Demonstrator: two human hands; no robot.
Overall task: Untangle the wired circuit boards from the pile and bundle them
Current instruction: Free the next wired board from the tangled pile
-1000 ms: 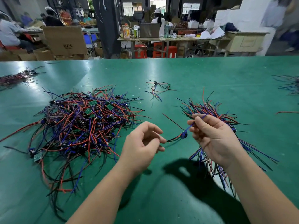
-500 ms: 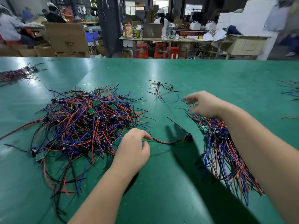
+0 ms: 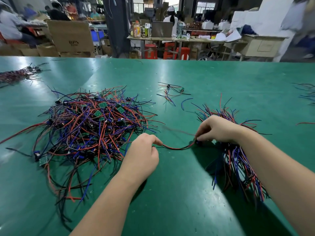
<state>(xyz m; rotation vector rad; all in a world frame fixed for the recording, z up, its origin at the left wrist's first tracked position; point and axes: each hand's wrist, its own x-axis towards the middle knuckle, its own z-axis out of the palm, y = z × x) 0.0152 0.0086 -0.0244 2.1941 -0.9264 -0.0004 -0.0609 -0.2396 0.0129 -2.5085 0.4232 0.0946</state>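
A tangled pile (image 3: 88, 126) of red, blue and black wires with small green circuit boards lies on the left of the green table (image 3: 170, 201). On the right lies a sorted bundle (image 3: 238, 160) of the same wired boards, partly under my right forearm. One red-and-black wired piece (image 3: 177, 148) sags between my hands. My left hand (image 3: 143, 154) pinches its left end with thumb and forefinger. My right hand (image 3: 216, 129) pinches its right end, at the bundle's left edge.
A few loose wired boards (image 3: 172, 91) lie farther back in the middle. Another bundle (image 3: 15, 75) sits at the far left, more wires (image 3: 306, 94) at the right edge. Beyond the table stand cardboard boxes, workbenches and several people.
My right hand drew back from above the bundle and took hold of the loose piece's right end. My left hand stayed pinching the other end.
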